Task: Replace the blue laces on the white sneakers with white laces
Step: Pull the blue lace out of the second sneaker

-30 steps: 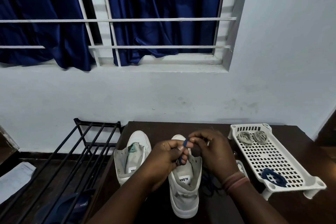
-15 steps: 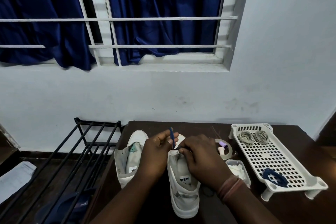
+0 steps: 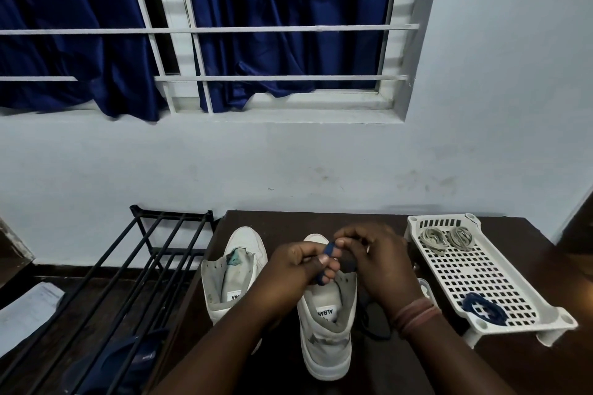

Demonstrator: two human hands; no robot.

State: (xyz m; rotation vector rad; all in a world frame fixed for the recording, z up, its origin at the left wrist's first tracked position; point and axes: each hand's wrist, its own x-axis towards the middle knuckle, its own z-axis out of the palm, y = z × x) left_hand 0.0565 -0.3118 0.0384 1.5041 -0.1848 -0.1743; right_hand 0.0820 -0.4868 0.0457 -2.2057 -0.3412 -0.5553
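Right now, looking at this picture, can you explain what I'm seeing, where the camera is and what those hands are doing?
There is no machine here. The camera sits on a person's head and looks forward and down, so the two arms coming up from the bottom are that person's own. A dark table stands under a barred window with blue curtains. On it are two white sneakers: the left sneaker has no lace, and the right sneaker lies under the hands. The left hand and right hand both pinch a blue lace above that sneaker. A white tray to the right holds two pale lace bundles and a coiled blue lace. A black rack stands to the left.
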